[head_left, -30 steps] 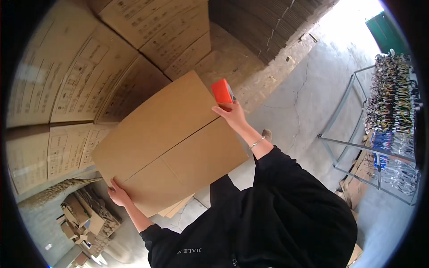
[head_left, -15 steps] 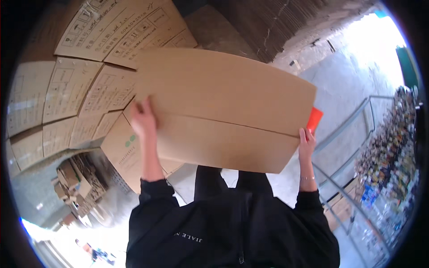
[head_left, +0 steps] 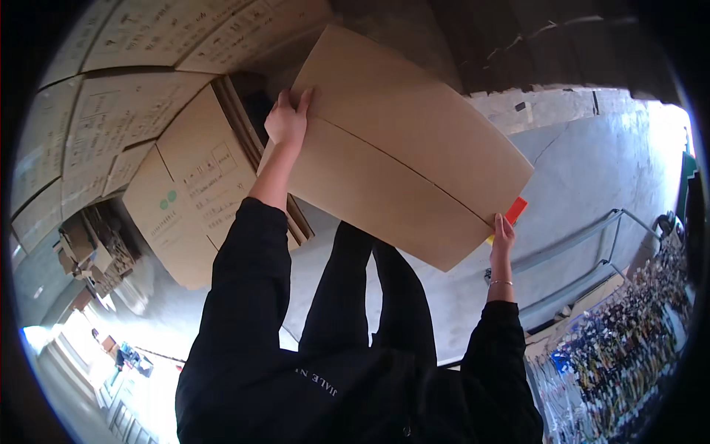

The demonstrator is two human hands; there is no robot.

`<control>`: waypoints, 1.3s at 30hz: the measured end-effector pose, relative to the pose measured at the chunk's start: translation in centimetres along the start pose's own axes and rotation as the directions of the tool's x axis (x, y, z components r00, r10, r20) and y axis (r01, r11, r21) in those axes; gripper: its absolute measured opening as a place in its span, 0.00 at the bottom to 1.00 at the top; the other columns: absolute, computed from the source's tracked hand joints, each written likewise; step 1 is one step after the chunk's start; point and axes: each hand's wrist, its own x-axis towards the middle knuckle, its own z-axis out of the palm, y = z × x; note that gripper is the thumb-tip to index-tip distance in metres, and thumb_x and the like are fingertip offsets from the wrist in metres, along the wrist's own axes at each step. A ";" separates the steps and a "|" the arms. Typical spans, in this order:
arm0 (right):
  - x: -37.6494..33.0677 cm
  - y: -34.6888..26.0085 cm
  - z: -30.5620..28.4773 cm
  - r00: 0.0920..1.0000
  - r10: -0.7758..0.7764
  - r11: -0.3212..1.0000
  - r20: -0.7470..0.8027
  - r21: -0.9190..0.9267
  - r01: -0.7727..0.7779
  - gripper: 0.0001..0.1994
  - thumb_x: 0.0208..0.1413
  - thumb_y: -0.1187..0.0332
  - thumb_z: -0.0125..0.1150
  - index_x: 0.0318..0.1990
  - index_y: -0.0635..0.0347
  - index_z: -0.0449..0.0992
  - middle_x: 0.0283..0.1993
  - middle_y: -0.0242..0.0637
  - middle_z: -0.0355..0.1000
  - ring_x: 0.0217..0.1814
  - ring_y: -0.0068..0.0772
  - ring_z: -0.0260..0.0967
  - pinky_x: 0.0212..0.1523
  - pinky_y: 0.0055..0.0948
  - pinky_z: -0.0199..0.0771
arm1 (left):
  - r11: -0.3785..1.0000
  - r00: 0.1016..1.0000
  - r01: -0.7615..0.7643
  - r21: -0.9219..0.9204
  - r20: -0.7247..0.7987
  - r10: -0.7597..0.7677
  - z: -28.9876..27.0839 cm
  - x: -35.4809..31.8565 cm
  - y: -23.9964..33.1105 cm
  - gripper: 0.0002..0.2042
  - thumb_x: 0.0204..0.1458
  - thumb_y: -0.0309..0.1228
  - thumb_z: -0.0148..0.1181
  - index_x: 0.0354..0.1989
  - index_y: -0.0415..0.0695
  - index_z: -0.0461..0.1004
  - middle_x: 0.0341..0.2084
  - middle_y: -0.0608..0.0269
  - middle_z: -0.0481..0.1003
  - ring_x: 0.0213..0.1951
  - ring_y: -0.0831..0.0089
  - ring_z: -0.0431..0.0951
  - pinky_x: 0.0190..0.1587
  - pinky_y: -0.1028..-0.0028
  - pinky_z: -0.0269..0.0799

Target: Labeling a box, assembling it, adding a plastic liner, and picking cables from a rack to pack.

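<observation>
A large brown cardboard box (head_left: 414,126) is held in front of me, tilted, its long seam running from the far left down to the near right. At the box's left end, my left hand (head_left: 287,120) grips the edge, fingers curled over it. My right hand (head_left: 503,234) is closed at the right end, near the end of the seam. Beside its fingers a bright red-orange piece (head_left: 520,210) sticks out, with a bit of yellow below it; its kind is not clear, and part of it is behind the hand and box.
Stacked printed cartons (head_left: 111,103) rise at the left. A carton with green marks (head_left: 188,200) stands nearer, left of my legs. Toward the right are a grey metal rail frame (head_left: 569,244) and a heap of mixed small items (head_left: 629,333). Cardboard scraps (head_left: 92,251) lie far left.
The box has turned clockwise, its left end swinging away from me and its right end staying low. My left hand has moved farther out with it; the right hand has barely shifted.
</observation>
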 end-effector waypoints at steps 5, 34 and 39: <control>3.0 0.0 1.0 0.999 0.048 0.998 -0.010 -0.037 -0.048 0.14 0.59 0.61 0.63 0.43 0.63 0.81 0.35 0.25 0.76 0.35 0.16 0.68 0.38 0.20 0.68 | 0.995 0.995 0.039 0.088 0.088 -0.047 3.0 0.7 -1.8 0.27 0.56 0.59 0.49 0.42 0.44 0.72 0.29 0.49 0.78 0.32 0.52 0.80 0.29 0.56 0.76; -16.3 -25.7 31.6 0.654 -0.385 0.781 0.651 -0.148 0.607 0.35 0.42 0.78 0.74 0.53 0.57 0.53 0.51 0.39 0.61 0.52 0.29 0.65 0.50 0.27 0.69 | 0.993 0.993 -0.054 -0.107 0.098 0.065 2.8 1.9 -3.2 0.19 0.55 0.50 0.54 0.34 0.43 0.69 0.31 0.57 0.72 0.37 0.61 0.75 0.38 0.62 0.70; -15.9 -25.7 32.6 0.602 -0.397 0.613 0.693 -0.288 0.735 0.41 0.37 0.75 0.78 0.54 0.58 0.51 0.49 0.41 0.61 0.52 0.34 0.66 0.53 0.30 0.68 | 0.991 0.995 -0.048 -0.125 0.085 0.059 2.5 1.4 -3.9 0.19 0.54 0.50 0.56 0.33 0.43 0.69 0.29 0.57 0.71 0.34 0.61 0.75 0.37 0.62 0.70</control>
